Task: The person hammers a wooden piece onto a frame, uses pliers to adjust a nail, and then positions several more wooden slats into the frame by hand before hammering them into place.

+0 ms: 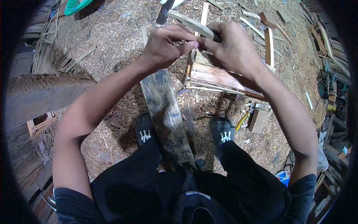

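My right hand (236,46) is closed around the wooden handle of a hammer (190,24), whose dark metal head points up and left. The fingertips of my left hand (164,43) are pinched together and meet the right fingertips; whatever small thing lies between them is too small to make out. Below and right of the hands lies a wooden frame of boards (220,76), partly hidden by my right hand and wrist. A long worn plank (162,100) extends from between my legs to below my left hand.
Wood chips cover the ground (108,41). A yellow-handled tool (242,121) lies beside a wood block (258,120) near my right foot. Loose sticks and offcuts (269,46) lie at upper right. A green basin (76,6) stands upper left, above a large beam (48,97).
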Demonstrator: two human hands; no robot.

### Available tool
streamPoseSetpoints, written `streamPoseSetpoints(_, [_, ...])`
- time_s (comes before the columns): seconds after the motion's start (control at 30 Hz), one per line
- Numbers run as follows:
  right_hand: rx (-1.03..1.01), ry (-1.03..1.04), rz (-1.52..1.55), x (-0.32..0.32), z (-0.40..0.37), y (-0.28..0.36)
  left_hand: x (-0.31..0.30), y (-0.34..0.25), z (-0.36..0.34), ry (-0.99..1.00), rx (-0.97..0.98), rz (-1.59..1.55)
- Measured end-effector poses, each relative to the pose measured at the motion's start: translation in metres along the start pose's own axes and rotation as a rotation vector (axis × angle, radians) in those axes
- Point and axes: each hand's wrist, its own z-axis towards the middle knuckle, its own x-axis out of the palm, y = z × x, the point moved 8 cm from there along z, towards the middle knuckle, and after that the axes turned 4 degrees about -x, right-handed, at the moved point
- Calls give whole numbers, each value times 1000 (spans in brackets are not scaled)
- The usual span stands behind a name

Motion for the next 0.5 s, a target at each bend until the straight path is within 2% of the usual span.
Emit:
streamPoseSetpoints(0.1, [-15, -8, -7, 0, 1, 0, -1, -2, -1, -33, -19, -19])
streamPoseSetpoints(0.17, [-13, -8, -2, 0, 0, 0, 1, 1, -3, 14, -159, -21])
streamPoseSetpoints(0.27, [13, 5, 8, -1, 0, 2, 4, 7, -4, 19, -236, -41])
streamPoseSetpoints(0.5, [29, 14, 1, 1, 0, -4, 1, 1, 0, 10, -116, -5])
